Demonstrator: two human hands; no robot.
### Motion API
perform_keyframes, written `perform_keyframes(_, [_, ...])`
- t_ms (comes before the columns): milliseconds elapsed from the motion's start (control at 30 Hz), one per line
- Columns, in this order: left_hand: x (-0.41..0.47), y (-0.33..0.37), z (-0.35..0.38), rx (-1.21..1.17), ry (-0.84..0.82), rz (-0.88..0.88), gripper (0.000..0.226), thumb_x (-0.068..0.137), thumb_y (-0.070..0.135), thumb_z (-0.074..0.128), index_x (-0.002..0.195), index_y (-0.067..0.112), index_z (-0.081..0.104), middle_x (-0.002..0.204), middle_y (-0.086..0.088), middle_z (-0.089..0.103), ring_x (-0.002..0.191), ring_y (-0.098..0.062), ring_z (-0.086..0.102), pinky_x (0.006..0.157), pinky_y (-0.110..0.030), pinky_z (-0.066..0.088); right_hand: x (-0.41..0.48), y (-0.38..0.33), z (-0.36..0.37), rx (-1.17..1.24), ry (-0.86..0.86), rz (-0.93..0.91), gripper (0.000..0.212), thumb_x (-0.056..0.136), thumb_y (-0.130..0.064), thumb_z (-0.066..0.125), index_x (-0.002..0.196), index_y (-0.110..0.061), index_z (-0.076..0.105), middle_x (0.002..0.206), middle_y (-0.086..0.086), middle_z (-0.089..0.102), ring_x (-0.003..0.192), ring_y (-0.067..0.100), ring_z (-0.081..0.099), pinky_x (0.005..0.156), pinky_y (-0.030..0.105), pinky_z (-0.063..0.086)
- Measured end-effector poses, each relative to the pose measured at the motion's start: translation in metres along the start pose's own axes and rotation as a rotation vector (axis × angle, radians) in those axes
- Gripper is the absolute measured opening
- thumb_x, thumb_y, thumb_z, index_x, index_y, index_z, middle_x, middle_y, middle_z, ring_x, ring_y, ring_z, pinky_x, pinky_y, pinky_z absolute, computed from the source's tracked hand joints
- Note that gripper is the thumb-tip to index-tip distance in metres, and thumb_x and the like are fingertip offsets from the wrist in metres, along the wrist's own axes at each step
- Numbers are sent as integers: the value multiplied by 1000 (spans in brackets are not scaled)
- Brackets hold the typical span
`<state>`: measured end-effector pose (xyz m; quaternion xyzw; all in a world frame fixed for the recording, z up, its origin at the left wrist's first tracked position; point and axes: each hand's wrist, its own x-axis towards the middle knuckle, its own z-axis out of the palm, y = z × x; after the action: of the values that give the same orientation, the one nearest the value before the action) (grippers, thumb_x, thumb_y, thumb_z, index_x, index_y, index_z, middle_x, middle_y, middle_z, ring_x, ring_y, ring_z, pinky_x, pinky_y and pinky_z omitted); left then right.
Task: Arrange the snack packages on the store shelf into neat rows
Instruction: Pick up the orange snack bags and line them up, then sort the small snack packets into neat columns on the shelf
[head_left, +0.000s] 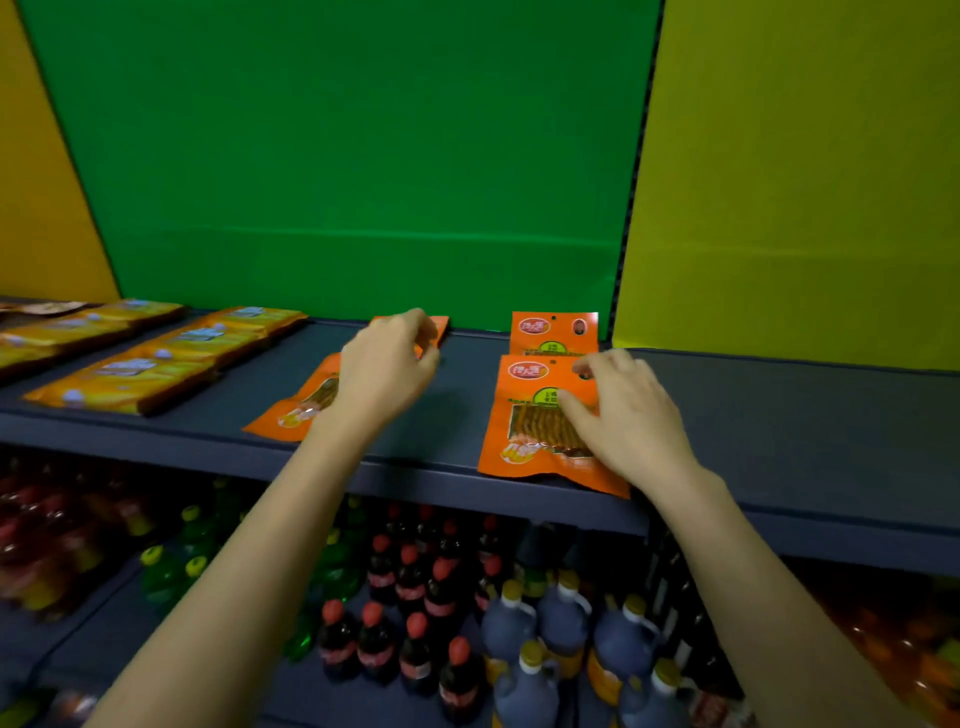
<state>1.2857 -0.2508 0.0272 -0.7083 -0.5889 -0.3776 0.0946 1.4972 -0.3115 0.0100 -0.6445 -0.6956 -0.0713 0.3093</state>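
Note:
Orange snack packages lie on a dark blue shelf (779, 415). My left hand (387, 364) rests over a tilted orange package (298, 408), its fingers curled on the edge of another orange package (439, 327) against the green back wall. My right hand (623, 415) lies flat with spread fingers on the front orange package (524, 415) at the shelf's front edge. A second orange package (553, 332) lies straight behind that one, partly overlapped by it.
Two rows of yellow snack packages (171, 353) fill the shelf's left part. Green (363, 156) and yellow (805, 182) panels back the shelf. Below stand red-capped cola bottles (410, 623), green bottles and dark jugs (561, 629).

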Motion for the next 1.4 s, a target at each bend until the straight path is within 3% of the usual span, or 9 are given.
perform_keyframes(100, [-33,-26,-35,43,33,-24,20,85,30,54,101,22,62,100,-5,69,98,-33,61,74,-37,45,-3,-33,3,203,42,-207,24,90,-27,53,112,-20,59,114,-2,60,109,19,49,88,30,34])
perform_keyframes(233, [-86,-75,-85,174,-18,-106,17,86,34,55,97,23,62,95,0,71,94,-30,63,72,-36,47,-16,-84,26,352,-14,-395,20,89,-24,54,107,-22,62,108,-5,64,104,16,54,86,31,42])
perform_keyframes(400, [-153,-136,-141,338,-18,-270,19,87,32,56,100,19,62,90,-2,71,90,-30,64,60,-31,40,-39,-144,65,421,-175,-503,21,90,-31,52,109,-28,59,112,-9,61,107,14,54,83,33,46])
perform_keyframes(533, [-211,-180,-184,481,-14,-422,24,87,36,56,102,17,62,94,-10,71,89,-34,65,64,-35,46,-60,-191,96,436,-296,-575,24,91,-34,50,114,-31,56,117,-14,59,111,9,53,86,30,48])
perform_keyframes(733, [-307,-248,-240,543,-84,-634,21,88,38,55,99,21,61,91,1,71,83,-20,66,64,-32,53,-101,-262,149,429,-394,-653,25,91,-38,47,116,-34,53,114,-18,56,108,6,52,80,25,45])
perform_keyframes(933, [-379,-324,-297,543,-228,-788,23,90,45,48,107,32,56,87,18,60,84,-5,62,72,-24,55,-144,-353,199,451,-504,-674,28,93,-38,45,121,-36,50,120,-20,53,112,2,50,83,20,43])
perform_keyframes(1100, [-393,-379,-347,613,-169,-790,22,89,43,51,105,30,59,84,16,62,77,-7,61,58,-20,46,-154,-426,223,460,-492,-640,29,93,-37,47,122,-34,50,121,-18,54,112,5,51,80,20,42])
perform_keyframes(1400, [-386,-469,-369,574,-147,-790,22,88,46,51,103,32,59,82,18,63,72,-6,61,60,-23,50,-143,-505,265,421,-491,-586,28,91,-36,50,119,-31,54,112,-17,57,103,6,54,73,23,44])
